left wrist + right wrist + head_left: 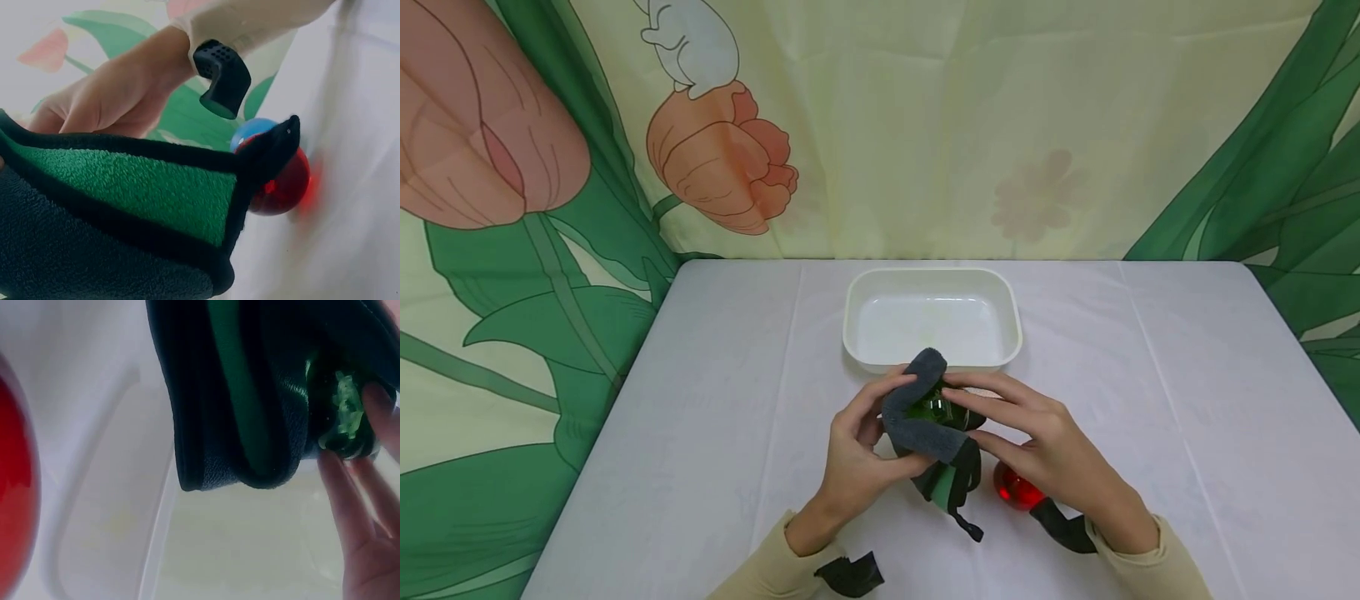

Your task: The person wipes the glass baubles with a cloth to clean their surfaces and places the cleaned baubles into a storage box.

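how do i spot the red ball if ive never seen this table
On the white-covered table, look nearer the person than the white tray. By the right hand rests the red ball; its colour sets it apart from the green object held with the grey cloth.

Head view looks forward and down over the table [700, 433]; both wrist views, close in, share the cloth [256, 412]

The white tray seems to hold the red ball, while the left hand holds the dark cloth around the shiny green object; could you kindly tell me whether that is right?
Not quite: the red ball is not in the white tray. The head view shows it on the table, near the right hand. The rest stands: the left hand holds the dark cloth around the shiny green object.
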Available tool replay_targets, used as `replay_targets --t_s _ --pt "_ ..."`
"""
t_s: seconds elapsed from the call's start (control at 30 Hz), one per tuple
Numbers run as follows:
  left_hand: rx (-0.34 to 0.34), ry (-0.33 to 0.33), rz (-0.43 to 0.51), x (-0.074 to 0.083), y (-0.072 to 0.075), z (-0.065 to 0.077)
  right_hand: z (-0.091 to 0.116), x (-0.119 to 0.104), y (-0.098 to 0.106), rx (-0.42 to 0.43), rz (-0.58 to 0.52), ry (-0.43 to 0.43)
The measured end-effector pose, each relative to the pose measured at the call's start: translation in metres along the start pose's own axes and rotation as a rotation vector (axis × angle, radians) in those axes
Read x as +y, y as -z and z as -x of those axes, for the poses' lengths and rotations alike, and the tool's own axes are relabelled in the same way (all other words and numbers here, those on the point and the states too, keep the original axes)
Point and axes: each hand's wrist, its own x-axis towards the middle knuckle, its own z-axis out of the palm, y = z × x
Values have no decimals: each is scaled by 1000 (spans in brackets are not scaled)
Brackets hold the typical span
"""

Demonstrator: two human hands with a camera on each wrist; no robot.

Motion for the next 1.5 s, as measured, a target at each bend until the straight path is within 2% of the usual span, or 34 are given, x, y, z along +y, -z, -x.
replay_targets --t_s 0.13,0.2,0.27,0.37,0.57,0.7,0.83,1.07,1.2,1.33,1.5 --pt "-10 -2 -10 0 0 0 2 -2 1 -23 -43 -150" --pt "-10 -2 -9 0 0 0 2 -3 1 -37 -52 -204" --pt "-8 -3 -1 -1 1 0 2 -4 2 -51 -44 -223" --pt "-4 -5 12 -2 1 0 2 -4 2 -56 -13 -201" --pt "4 -5 17 -2 1 0 0 0 0 5 21 11" --pt "-2 -10 36 -2 1 0 -1 1 -2 33 -5 78" --pt "-14 -6 51 -2 2 0 -1 0 -2 47 4 69" --pt "-20 -2 16 -2 2 0 2 -5 -3 42 -35 -147" --pt "-4 2 8 -1 1 0 2 -5 -2 21 -28 -187" --pt "13 6 16 0 0 0 2 -3 -2 -14 -5 -157" --pt "30 34 44 2 -1 -1 0 0 -4 -22 29 -1"
